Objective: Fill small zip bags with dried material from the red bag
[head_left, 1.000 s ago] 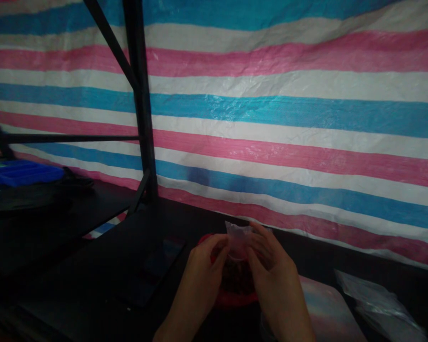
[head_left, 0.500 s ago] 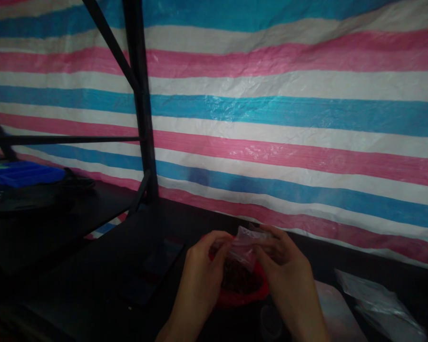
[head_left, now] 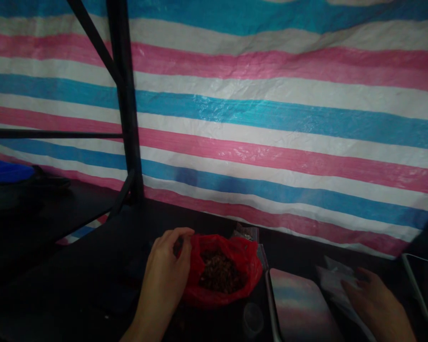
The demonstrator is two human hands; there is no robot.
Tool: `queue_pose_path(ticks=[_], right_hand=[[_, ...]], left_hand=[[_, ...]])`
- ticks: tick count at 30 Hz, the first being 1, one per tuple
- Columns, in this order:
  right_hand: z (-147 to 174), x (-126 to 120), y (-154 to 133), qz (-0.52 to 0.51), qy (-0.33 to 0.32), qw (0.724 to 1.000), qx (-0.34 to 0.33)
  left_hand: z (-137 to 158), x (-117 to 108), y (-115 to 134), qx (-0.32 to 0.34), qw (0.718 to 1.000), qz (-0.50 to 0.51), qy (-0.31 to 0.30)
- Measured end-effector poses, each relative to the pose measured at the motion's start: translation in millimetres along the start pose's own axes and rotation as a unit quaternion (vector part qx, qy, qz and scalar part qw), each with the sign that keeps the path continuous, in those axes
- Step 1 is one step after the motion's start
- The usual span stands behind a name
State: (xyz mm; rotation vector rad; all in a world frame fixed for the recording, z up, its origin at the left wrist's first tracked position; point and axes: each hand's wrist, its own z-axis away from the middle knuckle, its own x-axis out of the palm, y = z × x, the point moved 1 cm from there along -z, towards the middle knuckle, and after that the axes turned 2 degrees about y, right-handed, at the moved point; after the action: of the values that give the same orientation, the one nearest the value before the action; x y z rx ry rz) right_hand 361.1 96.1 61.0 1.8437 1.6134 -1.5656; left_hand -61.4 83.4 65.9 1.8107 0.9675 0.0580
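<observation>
A red plastic bag [head_left: 249, 270] stands open on the black table, with small brown dried pieces [head_left: 221, 270] inside. At its left rim is my left hand [head_left: 167, 266], fingers curled and the thumb and index tips closed on the red edge. Far to the right, my right hand [head_left: 378, 299] grips a few flat clear plastic bags [head_left: 335, 280]; it is slightly blurred. Behind the red bag lies a small clear zip bag [head_left: 249, 232] with something dark in it. A small clear round cup [head_left: 253, 319] stands in front.
A flat device with a shiny, reflecting top [head_left: 299, 299] lies between the red bag and my right hand. A phone-like object [head_left: 426, 285] is at the right edge. Left are a black metal frame [head_left: 126, 104] and a blue tray [head_left: 7, 171]. Striped sheeting [head_left: 271, 118] hangs behind.
Both hands held a small clear bag above the red bag; now they are apart. My right hand has moved right to the clear bags, my left to the red rim. The view has shifted right.
</observation>
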Motion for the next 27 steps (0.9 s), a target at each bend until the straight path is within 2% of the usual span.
queue_pose_path(ticks=[2, 4, 7, 10, 14, 17, 21, 24, 27], right_hand=[[6.4, -3.1, -11.1, 0.109, 0.002, 0.994, 0.021], [15.4, -4.2, -41.8, 0.129, 0.016, 0.991, 0.005], [27.1, 12.7, -95.7, 0.045, -0.126, 0.983, -0.126], [34.3, 41.7, -125.1, 0.005, -0.213, 0.960, -0.180], [38.1, 64.1, -129.4, -0.059, -0.273, 0.942, -0.186], [38.4, 64.3, -130.9, -0.145, -0.303, 0.927, -0.169], [40.2, 61.8, -140.2, -0.285, -0.328, 0.891, -0.132], [41.5, 54.2, -146.8, -0.365, -0.319, 0.869, -0.105], [45.8, 30.3, -156.0, -0.425, -0.284, 0.855, -0.090]], left_hand=[[-0.7, -0.6, 0.5, 0.006, 0.999, -0.041, 0.009], [0.4, 0.0, 3.8, 0.004, 0.998, -0.066, 0.015], [4.5, 2.8, 11.6, 0.013, 0.997, -0.070, 0.022], [10.1, 6.5, 19.4, 0.032, 0.998, -0.049, 0.016], [15.9, 10.3, 28.5, 0.063, 0.998, -0.021, 0.004], [17.5, 12.5, 34.3, 0.067, 0.998, -0.008, -0.001], [18.6, 18.4, 42.4, 0.049, 0.998, 0.020, -0.023], [21.2, 25.7, 51.7, 0.030, 0.996, 0.066, -0.060], [26.6, 33.9, 63.4, -0.005, 0.984, 0.134, -0.115]])
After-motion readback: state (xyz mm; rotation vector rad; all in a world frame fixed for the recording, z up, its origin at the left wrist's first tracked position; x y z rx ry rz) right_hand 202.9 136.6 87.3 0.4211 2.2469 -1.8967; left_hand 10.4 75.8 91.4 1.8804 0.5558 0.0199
